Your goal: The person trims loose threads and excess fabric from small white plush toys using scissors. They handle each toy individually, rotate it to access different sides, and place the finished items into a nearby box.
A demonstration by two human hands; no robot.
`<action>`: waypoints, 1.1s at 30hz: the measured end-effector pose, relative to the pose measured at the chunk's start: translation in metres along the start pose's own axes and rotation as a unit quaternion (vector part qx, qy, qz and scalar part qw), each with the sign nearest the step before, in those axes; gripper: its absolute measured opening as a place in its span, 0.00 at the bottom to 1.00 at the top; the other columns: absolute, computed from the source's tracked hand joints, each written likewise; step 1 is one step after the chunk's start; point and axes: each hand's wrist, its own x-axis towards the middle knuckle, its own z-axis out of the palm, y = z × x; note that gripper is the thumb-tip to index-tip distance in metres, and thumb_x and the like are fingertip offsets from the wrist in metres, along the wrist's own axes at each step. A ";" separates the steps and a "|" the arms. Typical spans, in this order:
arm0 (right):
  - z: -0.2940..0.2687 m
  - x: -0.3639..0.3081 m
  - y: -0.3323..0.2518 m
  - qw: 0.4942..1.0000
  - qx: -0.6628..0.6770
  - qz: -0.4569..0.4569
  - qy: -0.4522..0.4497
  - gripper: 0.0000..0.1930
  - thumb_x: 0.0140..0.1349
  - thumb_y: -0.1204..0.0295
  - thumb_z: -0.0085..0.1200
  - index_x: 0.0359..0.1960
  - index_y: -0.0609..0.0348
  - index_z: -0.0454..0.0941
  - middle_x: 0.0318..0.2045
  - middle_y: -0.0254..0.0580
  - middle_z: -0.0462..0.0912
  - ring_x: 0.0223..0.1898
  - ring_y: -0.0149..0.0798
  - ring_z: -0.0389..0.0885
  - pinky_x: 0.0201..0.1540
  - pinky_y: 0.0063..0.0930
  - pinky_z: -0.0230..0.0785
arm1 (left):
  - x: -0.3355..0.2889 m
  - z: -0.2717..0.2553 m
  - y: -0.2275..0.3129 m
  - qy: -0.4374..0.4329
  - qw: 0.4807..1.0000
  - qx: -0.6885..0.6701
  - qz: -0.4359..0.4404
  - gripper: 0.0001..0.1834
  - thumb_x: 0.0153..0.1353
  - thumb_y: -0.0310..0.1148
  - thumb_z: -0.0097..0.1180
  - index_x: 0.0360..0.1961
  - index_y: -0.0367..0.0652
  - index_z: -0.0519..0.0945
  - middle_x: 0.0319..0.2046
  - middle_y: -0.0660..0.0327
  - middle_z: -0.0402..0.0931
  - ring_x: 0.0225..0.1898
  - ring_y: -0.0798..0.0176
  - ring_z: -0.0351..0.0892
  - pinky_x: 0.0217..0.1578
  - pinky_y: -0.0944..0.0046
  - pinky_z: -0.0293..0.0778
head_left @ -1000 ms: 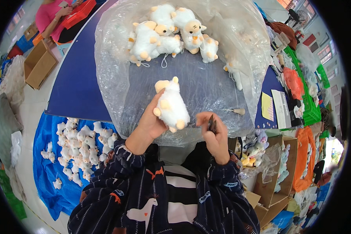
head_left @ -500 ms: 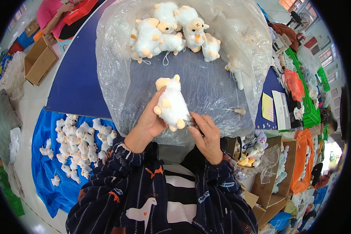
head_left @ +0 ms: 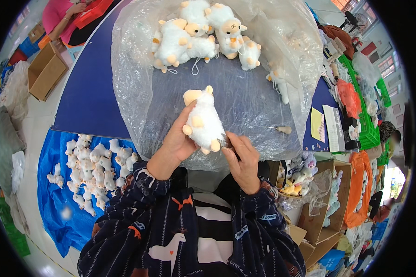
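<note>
Head view: the left hand (head_left: pixel 176 141) grips a white plush sheep (head_left: pixel 207 121), just left of the right hand (head_left: pixel 244 160), whose bent fingers hold I can't tell what; steady support should help.

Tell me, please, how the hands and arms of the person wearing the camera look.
The left hand and the right hand are bare, without gloves. The left sleeve and the right sleeve are loose and dark navy, with thin, pale, broken stripes. A small light-blue print shows on the right one.
</note>
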 end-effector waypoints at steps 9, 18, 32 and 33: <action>0.005 -0.001 -0.006 1.000 -0.016 0.011 0.021 0.15 0.53 0.77 0.57 0.43 0.66 0.73 0.27 0.45 0.73 0.26 0.38 0.75 0.27 0.25 0.66 | -0.001 0.000 -0.001 0.009 1.000 0.020 0.006 0.24 0.61 0.46 0.47 0.53 0.43 0.65 0.43 0.63 0.72 0.45 0.66 0.73 0.45 0.63 0.72; -0.003 -0.005 -0.003 0.937 0.245 0.248 0.006 0.12 0.60 0.70 0.51 0.41 0.66 0.76 0.26 0.35 0.75 0.29 0.24 0.71 0.30 0.17 0.62 | -0.002 0.001 0.001 0.013 0.999 0.026 0.013 0.24 0.61 0.46 0.48 0.53 0.43 0.65 0.43 0.62 0.72 0.45 0.65 0.73 0.46 0.61 0.71; -0.020 -0.002 -0.011 0.997 -0.044 0.025 -0.060 0.15 0.50 0.73 0.60 0.41 0.63 0.76 0.26 0.42 0.75 0.24 0.36 0.75 0.25 0.25 0.67 | -0.004 0.010 0.004 0.054 0.992 0.101 0.056 0.28 0.59 0.50 0.48 0.53 0.42 0.64 0.43 0.60 0.72 0.44 0.66 0.74 0.43 0.63 0.73; -0.020 -0.002 -0.010 0.996 -0.067 0.011 -0.059 0.16 0.49 0.73 0.61 0.40 0.63 0.76 0.25 0.41 0.75 0.23 0.37 0.75 0.24 0.25 0.67 | -0.004 0.010 0.004 0.053 0.992 0.104 0.056 0.28 0.59 0.50 0.48 0.53 0.42 0.64 0.43 0.60 0.72 0.44 0.66 0.74 0.43 0.63 0.73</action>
